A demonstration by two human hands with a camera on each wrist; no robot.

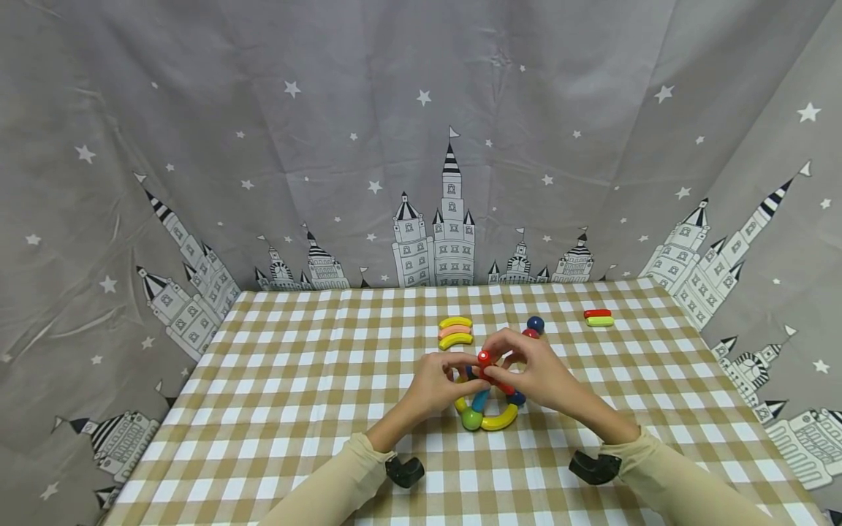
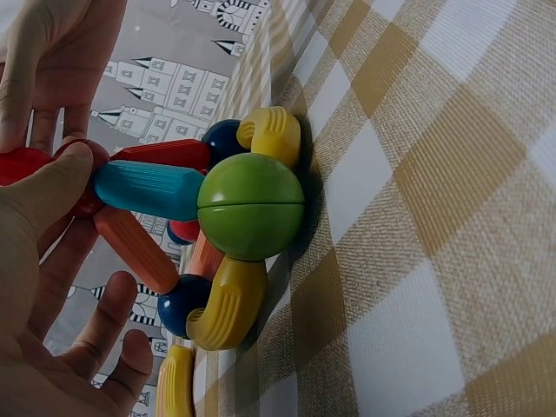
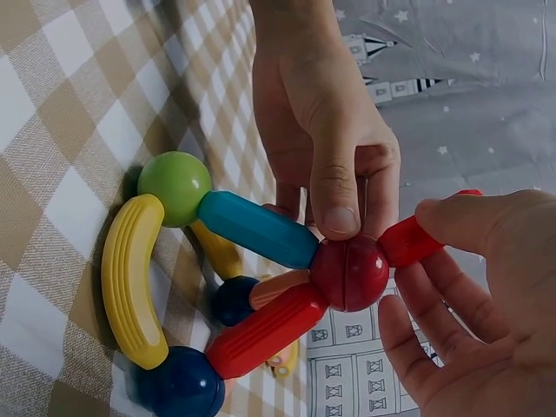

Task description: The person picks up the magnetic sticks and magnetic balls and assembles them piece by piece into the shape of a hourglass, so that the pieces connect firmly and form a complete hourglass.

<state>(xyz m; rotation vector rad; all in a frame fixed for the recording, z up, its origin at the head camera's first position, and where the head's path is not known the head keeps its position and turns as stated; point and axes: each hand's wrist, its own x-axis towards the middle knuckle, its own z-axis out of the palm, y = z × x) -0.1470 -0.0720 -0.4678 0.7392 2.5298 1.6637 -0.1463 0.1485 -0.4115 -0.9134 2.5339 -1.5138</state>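
Observation:
A magnetic-stick toy frame stands on the checked cloth between the hands. Curved yellow sticks (image 1: pixel 501 419) and balls, among them a green ball (image 1: pixel 471 418) and a dark blue ball (image 3: pixel 181 382), form its base. Teal (image 3: pixel 256 228), red (image 3: pixel 269 330) and orange (image 2: pixel 137 252) sticks slant up to a dark red ball (image 3: pixel 352 282) at the peak. My left hand (image 1: pixel 434 383) grips this ball, thumb pressed on it. From the ball a short red stick (image 1: pixel 484 359) points up, pinched by my right hand (image 1: pixel 536 369) between thumb and fingers.
Beyond the frame lie two yellow curved sticks (image 1: pixel 455 321) with a salmon one (image 1: pixel 455 331) between them. A dark blue ball (image 1: pixel 536 324) and a red ball (image 1: pixel 531 334) sit behind my right hand. Red (image 1: pixel 597 313) and lime (image 1: pixel 599 321) sticks lie farther right.

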